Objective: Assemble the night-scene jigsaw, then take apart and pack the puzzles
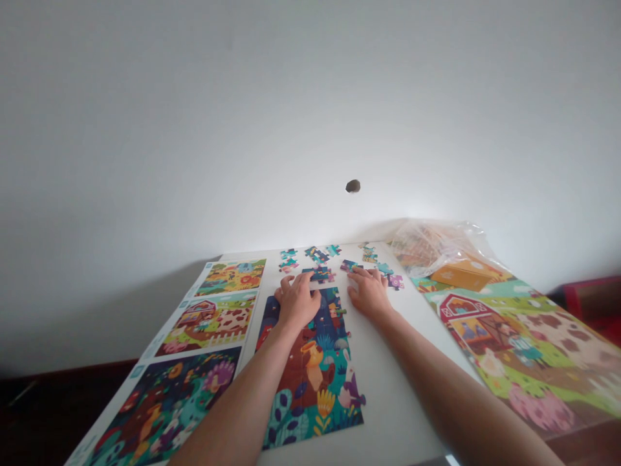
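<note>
A partly assembled jigsaw puzzle (317, 375) lies in front of me, with a brown bear, a honey pot and plants on it. Its right edge is uneven with tabs. My left hand (297, 299) rests over its top edge, fingers apart, fingertips beside a small joined group of dark and pink puzzle pieces (321, 274). To the right of the puzzle, my right hand (370, 291) has its thumb apart from its fingers. Its fingertips touch or nearly touch a dark blue puzzle piece (350, 265). What lies under both palms is hidden.
Loose puzzle pieces (316, 254) lie towards the wall, with others (383, 268) beyond my right hand. A reference sheet with three pictures (208, 320) lies left. At right is a farm puzzle (524, 343), with an orange box (463, 273) and clear plastic bag (436, 243) behind.
</note>
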Tool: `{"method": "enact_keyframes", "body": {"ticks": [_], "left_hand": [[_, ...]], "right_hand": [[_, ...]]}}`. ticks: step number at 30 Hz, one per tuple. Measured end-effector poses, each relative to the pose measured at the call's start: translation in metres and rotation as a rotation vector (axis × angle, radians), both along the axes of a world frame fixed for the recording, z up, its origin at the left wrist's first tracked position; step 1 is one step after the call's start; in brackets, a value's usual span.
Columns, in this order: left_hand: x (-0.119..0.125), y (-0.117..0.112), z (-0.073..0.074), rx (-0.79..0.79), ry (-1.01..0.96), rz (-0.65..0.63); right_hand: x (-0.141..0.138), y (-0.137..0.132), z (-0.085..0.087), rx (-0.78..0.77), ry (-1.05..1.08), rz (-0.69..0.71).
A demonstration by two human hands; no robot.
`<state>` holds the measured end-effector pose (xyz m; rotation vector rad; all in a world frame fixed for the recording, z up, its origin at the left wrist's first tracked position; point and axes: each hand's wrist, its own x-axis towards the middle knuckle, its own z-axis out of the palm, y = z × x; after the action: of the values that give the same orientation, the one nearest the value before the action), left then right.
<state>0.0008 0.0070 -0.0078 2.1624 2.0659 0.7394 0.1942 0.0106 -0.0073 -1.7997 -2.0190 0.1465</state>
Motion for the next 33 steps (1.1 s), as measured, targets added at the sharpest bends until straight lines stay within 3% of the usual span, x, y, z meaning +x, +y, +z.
{"method": "enact_keyframes", "body": {"ticks": [9,17,22,26,30,33], "left_hand": [[0.002,-0.001,0.002,-0.003,-0.015,-0.062],[0.003,-0.003,0.004,0.009,-0.017,-0.137],[0.004,-0.005,0.006,0.005,-0.005,-0.169],[0.004,-0.006,0.006,0.023,0.002,-0.173],[0.004,-0.006,0.003,0.045,0.016,-0.170],[0.003,-0.006,0.000,0.053,0.018,-0.157]], "right_hand": [[-0.005,-0.005,0.000,-0.052,0.017,0.284],[-0.004,-0.004,-0.002,-0.032,0.036,0.258],[-0.009,-0.003,0.000,0.035,0.089,0.106],[-0.027,0.023,0.015,0.033,0.049,-0.037],[-0.060,0.074,0.031,-0.027,-0.007,-0.074],[-0.087,0.109,0.032,-0.077,-0.016,-0.090]]}}
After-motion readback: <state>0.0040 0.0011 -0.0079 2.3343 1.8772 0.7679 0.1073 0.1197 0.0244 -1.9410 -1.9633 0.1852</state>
